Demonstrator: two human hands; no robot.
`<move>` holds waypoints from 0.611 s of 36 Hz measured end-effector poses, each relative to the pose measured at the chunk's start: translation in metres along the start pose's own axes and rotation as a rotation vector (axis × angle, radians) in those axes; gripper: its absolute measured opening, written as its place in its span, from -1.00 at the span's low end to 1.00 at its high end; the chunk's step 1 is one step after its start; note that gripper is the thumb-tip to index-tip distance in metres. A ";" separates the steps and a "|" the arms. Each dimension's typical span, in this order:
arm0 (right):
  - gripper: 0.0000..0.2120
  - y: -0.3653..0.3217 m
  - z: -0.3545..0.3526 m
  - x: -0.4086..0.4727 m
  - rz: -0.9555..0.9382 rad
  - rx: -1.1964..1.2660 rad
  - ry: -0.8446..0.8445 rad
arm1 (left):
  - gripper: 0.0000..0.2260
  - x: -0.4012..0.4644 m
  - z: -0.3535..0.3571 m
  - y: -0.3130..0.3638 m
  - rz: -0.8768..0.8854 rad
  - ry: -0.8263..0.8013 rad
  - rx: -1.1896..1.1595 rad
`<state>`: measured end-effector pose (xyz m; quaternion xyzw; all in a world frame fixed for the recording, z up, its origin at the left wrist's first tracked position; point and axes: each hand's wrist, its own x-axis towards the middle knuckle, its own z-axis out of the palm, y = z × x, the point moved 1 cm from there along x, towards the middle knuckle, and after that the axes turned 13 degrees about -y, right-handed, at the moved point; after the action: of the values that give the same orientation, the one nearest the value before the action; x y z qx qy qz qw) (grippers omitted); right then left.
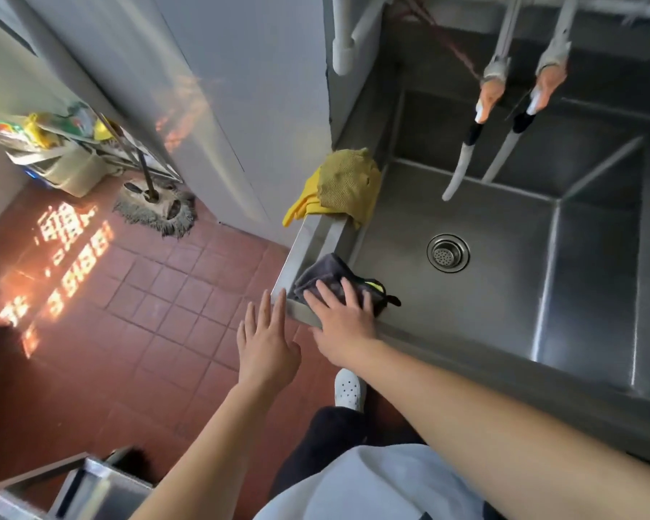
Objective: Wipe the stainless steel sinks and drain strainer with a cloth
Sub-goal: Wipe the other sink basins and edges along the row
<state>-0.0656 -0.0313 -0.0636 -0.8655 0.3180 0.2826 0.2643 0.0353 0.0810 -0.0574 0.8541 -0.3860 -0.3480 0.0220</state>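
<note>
Now the right hand [340,324] presses flat-fingered on the dark cloth [325,275] at the sink [503,313] rim's corner, centre frame, left hand [267,347] spread and holding nothing beside it, so the loosely draped cloth could slide off toward the floor [128,332], well short of the drain strainer [448,253]

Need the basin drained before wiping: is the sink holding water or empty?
Empty: the sink floor looks bare and dry around the exposed drain strainer.
</note>
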 end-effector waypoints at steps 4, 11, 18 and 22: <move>-0.40 0.005 -0.001 -0.003 -0.003 -0.010 0.020 | -0.16 -0.001 -0.004 0.016 0.032 0.007 0.002; -0.45 0.072 0.010 -0.045 -0.073 0.025 0.096 | -0.37 0.009 -0.009 0.070 0.267 0.120 -0.091; -0.42 0.172 0.053 -0.142 0.078 0.128 0.150 | -0.34 0.019 0.039 0.170 0.452 0.067 -0.143; -0.41 0.231 0.072 -0.204 0.167 0.156 0.186 | -0.32 -0.001 0.087 0.231 0.567 -0.077 -0.022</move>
<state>-0.3804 -0.0560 -0.0440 -0.8353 0.4331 0.1967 0.2756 -0.1672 -0.0604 -0.0518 0.6980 -0.6061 -0.3642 0.1134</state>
